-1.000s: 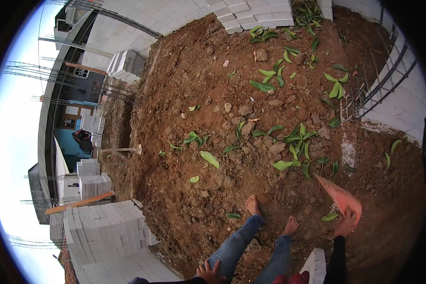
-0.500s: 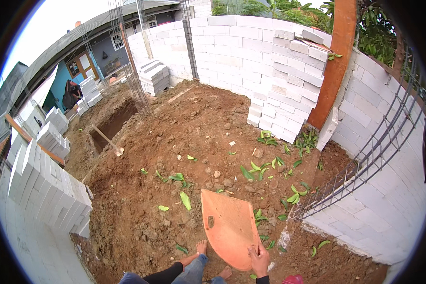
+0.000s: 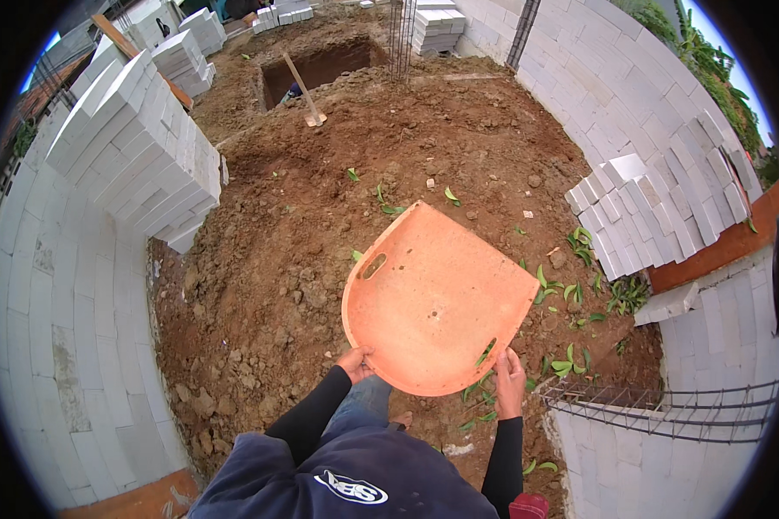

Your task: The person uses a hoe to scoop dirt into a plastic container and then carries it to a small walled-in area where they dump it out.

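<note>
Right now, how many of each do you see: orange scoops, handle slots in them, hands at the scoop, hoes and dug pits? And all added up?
Orange plastic scoop: 1
Handle slots: 2
Hands: 2, left hand and right hand
Wooden-handled hoe: 1
Rectangular pit: 1
Total: 7

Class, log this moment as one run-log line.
left hand: grips orange, D-shaped plastic scoop | right hand: grips its rim near slot | ground: brown clumpy soil, scattered green leaves
</note>
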Action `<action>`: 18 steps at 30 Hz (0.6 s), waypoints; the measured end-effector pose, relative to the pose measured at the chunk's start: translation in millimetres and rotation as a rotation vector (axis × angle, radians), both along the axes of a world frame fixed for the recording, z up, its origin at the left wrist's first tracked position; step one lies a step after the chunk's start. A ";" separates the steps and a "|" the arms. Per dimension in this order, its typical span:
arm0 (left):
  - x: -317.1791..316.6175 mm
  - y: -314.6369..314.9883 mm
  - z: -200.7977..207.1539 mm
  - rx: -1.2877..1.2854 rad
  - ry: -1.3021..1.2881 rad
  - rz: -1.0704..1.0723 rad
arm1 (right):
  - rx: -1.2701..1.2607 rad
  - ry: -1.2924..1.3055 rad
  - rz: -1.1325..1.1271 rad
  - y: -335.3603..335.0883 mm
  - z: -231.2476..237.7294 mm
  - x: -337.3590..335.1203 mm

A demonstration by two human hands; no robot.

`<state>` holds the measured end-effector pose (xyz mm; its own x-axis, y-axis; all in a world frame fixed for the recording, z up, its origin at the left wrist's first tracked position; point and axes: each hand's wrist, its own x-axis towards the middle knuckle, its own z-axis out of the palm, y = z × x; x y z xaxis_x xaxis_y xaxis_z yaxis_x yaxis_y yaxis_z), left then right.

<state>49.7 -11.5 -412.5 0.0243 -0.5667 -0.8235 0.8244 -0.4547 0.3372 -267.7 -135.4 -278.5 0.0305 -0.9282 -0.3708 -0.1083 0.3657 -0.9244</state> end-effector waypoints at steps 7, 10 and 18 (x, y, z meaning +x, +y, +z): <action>125.7 20.4 -52.8 0.366 -0.165 0.423 | 0.318 0.654 0.380 -30.2 -147.4 -71.8; 175.2 60.4 -76.3 0.558 -0.160 0.740 | 1.059 0.764 0.377 -18.3 -171.0 -120.9; 170.7 163.0 -63.4 0.638 -0.133 1.150 | 0.760 0.437 -0.019 -25.9 -129.5 -88.4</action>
<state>220.4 151.5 -475.9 0.3285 0.3147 -0.8906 0.8219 0.3694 0.4336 -356.1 -161.3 -408.0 -0.2721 -0.4242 -0.8637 -0.3837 0.8710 -0.3069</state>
